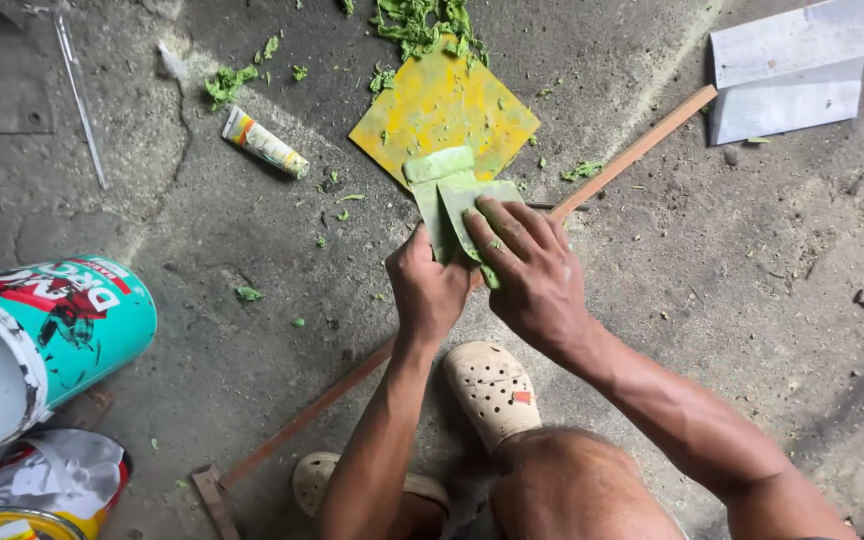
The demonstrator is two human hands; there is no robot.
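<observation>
While the left hand [426, 290] is curled into a fist around the lower end of a green-smeared scraper blade [436, 195], the right hand [524, 268] lies flatter, its fingers [497, 232] stretched out and pressing on a second scraper [477, 205] that overlaps the first. Both blades hang just above the near corner of a yellow square board [447, 105] lying on the concrete floor [732, 260], with green putty scraps [417, 22] at its far edge. A long wooden strip [642, 148] runs under the hands. A small tube [265, 143] lies left of the board, a teal paint can [52, 330] farther left
</observation>
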